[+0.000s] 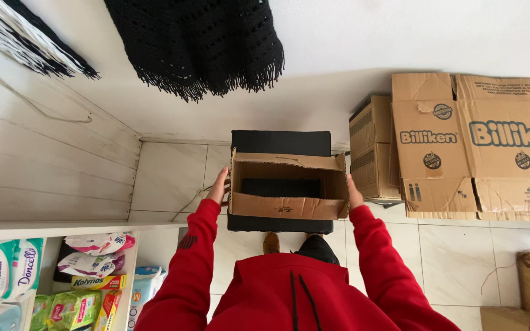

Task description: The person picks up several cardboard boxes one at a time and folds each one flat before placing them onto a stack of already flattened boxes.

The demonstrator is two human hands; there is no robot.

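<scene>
Above the white tiled floor (173,171), near the wall, an open cardboard box (288,190) with something black inside is held up between the two hands: the left hand (219,186) lies flat on its left side and the right hand (354,193) flat on its right side, each grip open and pressed against the cardboard. Under the box a black box (280,143) stands on the floor. At the right, bigger brown cartons (470,147) are stacked against the wall, and at the lower left a white shelf (50,228) carries packages (87,288).
</scene>
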